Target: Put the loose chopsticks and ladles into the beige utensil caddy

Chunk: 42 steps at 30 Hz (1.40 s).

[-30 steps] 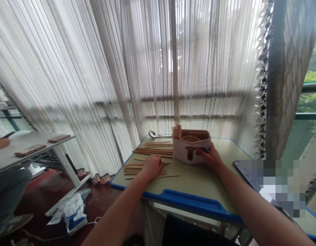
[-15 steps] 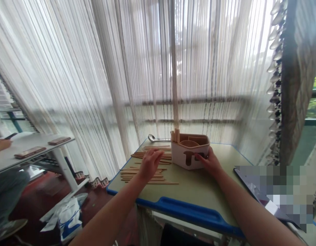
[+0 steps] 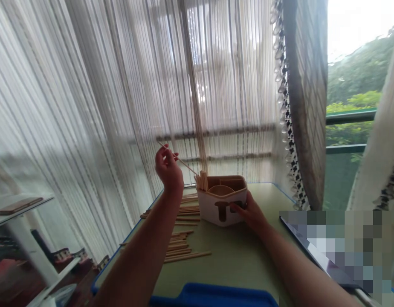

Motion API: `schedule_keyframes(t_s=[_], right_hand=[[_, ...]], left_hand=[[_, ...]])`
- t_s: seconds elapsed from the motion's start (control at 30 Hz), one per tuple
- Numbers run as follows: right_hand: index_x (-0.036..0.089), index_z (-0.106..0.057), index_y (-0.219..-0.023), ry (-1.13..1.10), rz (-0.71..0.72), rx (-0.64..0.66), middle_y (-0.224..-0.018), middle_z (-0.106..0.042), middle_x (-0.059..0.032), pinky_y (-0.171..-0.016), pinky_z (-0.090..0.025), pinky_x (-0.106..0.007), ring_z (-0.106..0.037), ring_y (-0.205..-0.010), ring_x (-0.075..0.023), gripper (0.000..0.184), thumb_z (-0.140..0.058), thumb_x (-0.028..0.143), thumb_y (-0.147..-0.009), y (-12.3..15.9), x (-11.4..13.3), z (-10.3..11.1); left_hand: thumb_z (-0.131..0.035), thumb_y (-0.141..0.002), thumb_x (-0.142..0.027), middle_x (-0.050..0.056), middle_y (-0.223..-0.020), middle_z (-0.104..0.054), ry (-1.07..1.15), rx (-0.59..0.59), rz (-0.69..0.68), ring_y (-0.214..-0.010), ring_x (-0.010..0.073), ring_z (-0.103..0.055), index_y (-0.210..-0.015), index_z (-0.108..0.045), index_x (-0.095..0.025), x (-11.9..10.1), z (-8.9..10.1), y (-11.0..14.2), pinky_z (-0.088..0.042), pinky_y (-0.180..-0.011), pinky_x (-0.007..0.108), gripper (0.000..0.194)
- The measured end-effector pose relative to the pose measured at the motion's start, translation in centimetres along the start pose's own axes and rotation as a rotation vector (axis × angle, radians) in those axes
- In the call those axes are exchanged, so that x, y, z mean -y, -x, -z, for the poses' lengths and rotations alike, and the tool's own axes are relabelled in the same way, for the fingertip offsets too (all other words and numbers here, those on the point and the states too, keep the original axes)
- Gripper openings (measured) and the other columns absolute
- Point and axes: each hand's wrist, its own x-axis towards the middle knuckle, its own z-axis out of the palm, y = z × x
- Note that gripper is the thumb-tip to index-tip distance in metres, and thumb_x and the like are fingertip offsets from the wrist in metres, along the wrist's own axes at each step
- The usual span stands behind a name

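Note:
Raised at the left of the organizer, my left hand (image 3: 170, 169) pinches a single chopstick (image 3: 188, 167). It slants down to the right, its lower tip at the organizer's back left corner. The white utensil organizer (image 3: 207, 209) has a brown inside with a round compartment and other sections. Several chopsticks (image 3: 203, 181) stand upright in its left corner. My right hand (image 3: 250, 213) grips the organizer's right side, thumb at a front cutout. Loose chopsticks (image 3: 178, 251) lie in rows on the table, partly hidden by my left forearm.
The pale table (image 3: 235, 256) has a blue edge and a raised blue tray (image 3: 216, 294) at the front. A dark-edged flat device (image 3: 312, 251), partly pixelated, lies at the right. Sheer curtains (image 3: 136, 85) hang behind. Another white table (image 3: 24, 209) stands at the left.
My left hand has risen from over the loose chopsticks, and a slanted chopstick now shows in it. My right hand stays on the organizer. The view has turned to the right.

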Motion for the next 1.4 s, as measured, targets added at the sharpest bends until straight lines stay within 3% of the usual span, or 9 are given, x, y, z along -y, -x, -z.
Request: schedule_keyframes(t_s=[0.23,0.43,0.57,0.83,0.97,1.17,1.4], right_hand=[[0.021,-0.043,-0.124,0.049,0.017,-0.026,-0.109,-0.066,-0.0083,-0.083,-0.053,-0.039,-0.064,-0.099,-0.0255,0.064,-0.071,0.043,-0.071,0.3,0.4,0.3],[0.021,-0.044,-0.123,0.04,-0.019,-0.018,-0.105,-0.067,-0.008,-0.076,-0.055,-0.037,-0.066,-0.092,-0.025,0.065,-0.072,0.045,-0.069,0.4,0.9,0.3],[0.022,-0.043,-0.124,0.038,-0.03,-0.022,-0.105,-0.067,-0.008,-0.076,-0.056,-0.038,-0.067,-0.092,-0.0254,0.067,-0.072,0.045,-0.069,0.4,0.8,0.2],[0.021,-0.043,-0.124,0.052,-0.041,-0.015,-0.105,-0.068,-0.0081,-0.074,-0.056,-0.034,-0.068,-0.091,-0.0247,0.067,-0.072,0.046,-0.069,0.4,1.5,0.3],[0.021,-0.043,-0.124,0.029,-0.036,-0.008,-0.101,-0.068,-0.0068,-0.07,-0.057,-0.033,-0.068,-0.085,-0.0229,0.067,-0.072,0.046,-0.069,0.4,1.2,0.2],[0.023,-0.043,-0.125,0.014,-0.04,-0.009,-0.1,-0.067,-0.0052,-0.071,-0.057,-0.034,-0.068,-0.084,-0.0221,0.067,-0.072,0.046,-0.069,0.4,1.0,0.2],[0.022,-0.043,-0.126,0.018,-0.059,-0.015,-0.098,-0.068,-0.0054,-0.068,-0.057,-0.032,-0.068,-0.081,-0.0217,0.068,-0.073,0.045,-0.069,0.4,1.3,0.2]], left_hand=[[-0.062,-0.08,-0.038,0.004,-0.083,-0.069,-0.108,0.402,0.234,-0.067,0.0107,-0.061,-0.098,-0.069,-0.016,3.0,0.9,5.6,-0.048,-0.059,0.021,0.03],[-0.062,-0.078,-0.034,0.003,-0.083,-0.068,-0.108,0.439,0.301,-0.068,0.0105,-0.061,-0.102,-0.068,-0.016,3.2,1.7,6.3,-0.049,-0.06,0.021,0.031],[-0.057,-0.082,-0.032,0.003,-0.086,-0.068,-0.106,0.439,0.218,-0.071,0.01,-0.062,-0.109,-0.065,-0.018,2.6,2.0,6.3,-0.05,-0.065,0.022,0.032],[-0.051,-0.087,-0.027,0.006,-0.101,-0.067,-0.221,0.478,-0.059,-0.085,0.0134,-0.064,-0.104,-0.066,-0.019,2.0,2.7,6.4,-0.053,-0.076,0.027,0.024],[-0.053,-0.087,-0.028,0.009,-0.112,-0.063,-0.242,0.549,-0.095,-0.092,0.0156,-0.063,-0.12,-0.056,-0.02,2.0,2.5,7.3,-0.055,-0.075,0.028,0.034],[-0.047,-0.09,-0.028,0.013,-0.128,-0.055,-0.244,0.72,-0.14,-0.118,0.0222,-0.055,-0.139,-0.036,-0.022,3.3,2.4,8.5,-0.049,-0.096,0.04,0.05],[-0.039,-0.094,-0.038,0.021,-0.152,-0.021,-0.355,0.916,-0.216,-0.137,0.0287,-0.032,-0.149,0.008,-0.02,2.7,2.4,9.6,-0.033,-0.109,0.05,0.075]])
